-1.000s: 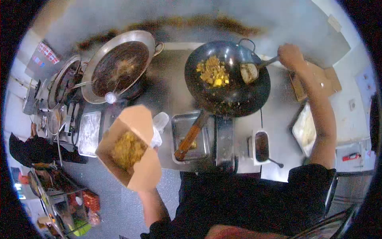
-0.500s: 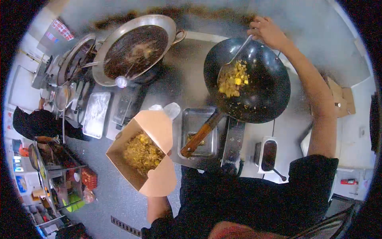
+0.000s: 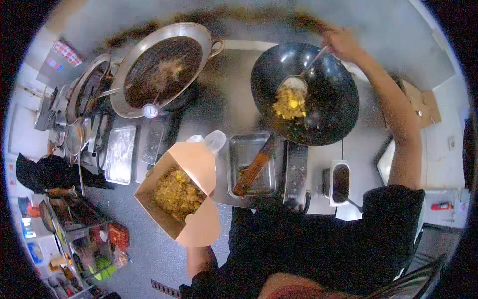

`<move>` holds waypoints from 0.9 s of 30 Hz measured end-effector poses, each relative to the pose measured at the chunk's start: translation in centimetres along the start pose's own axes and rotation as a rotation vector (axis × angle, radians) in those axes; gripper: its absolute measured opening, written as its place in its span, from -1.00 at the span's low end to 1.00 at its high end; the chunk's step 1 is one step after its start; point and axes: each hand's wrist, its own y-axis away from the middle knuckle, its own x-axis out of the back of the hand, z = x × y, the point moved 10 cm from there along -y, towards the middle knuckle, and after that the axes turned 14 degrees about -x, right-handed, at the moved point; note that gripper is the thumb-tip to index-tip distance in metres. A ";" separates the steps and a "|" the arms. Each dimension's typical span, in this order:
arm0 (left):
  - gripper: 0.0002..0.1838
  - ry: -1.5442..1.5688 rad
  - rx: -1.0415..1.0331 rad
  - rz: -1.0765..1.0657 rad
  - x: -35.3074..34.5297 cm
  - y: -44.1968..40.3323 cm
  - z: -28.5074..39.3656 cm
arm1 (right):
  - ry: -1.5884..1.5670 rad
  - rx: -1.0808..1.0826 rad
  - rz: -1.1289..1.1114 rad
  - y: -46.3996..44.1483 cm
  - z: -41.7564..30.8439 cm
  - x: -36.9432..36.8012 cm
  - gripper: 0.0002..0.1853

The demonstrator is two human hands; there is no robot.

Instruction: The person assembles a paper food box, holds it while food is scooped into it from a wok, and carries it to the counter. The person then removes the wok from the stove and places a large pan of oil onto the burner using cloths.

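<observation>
Evidently, the fingers of the right hand were curled tight around the upper end of a long-handled ladle, whose pale bowl met a heap of fried rice with yellow pieces in it, inside a black wok. The left hand was hidden behind an open kraft-paper carton, so how its fingers stood could not be told; the left forearm rose to the carton, which hung tilted in front of the counter with more rice inside. A clear plastic cup showed just beyond the carton's far edge.

The wok's wooden handle reached over a shallow steel tray. To the right, a steel container held dark sauce. Farther left stood a wide two-toned metal pan of dark liquid, with a dial thermometer at its near rim, and beyond it a second person's black-clad arm.
</observation>
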 end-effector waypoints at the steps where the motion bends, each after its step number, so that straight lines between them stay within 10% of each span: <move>1: -0.20 0.004 0.010 -0.004 0.2 0.1 0.1 | 0.009 -0.011 -0.012 2.1 -1.1 1.7 -0.74; 10: -0.19 0.075 0.115 -0.074 0.6 -2.7 0.3 | 0.259 -0.219 0.054 14.4 -3.0 15.2 -0.81; 18: -0.18 0.119 0.167 -0.095 1.2 -3.7 0.8 | 0.420 -0.406 -0.246 10.6 10.1 7.7 -0.73; 24: -0.18 0.133 0.176 -0.097 1.9 -3.9 1.3 | 0.321 -0.476 -0.895 15.9 10.1 -4.2 -0.62; 27: -0.17 0.139 0.170 -0.104 1.8 -4.3 1.3 | -0.119 -0.204 -0.570 15.9 5.5 -11.2 -0.61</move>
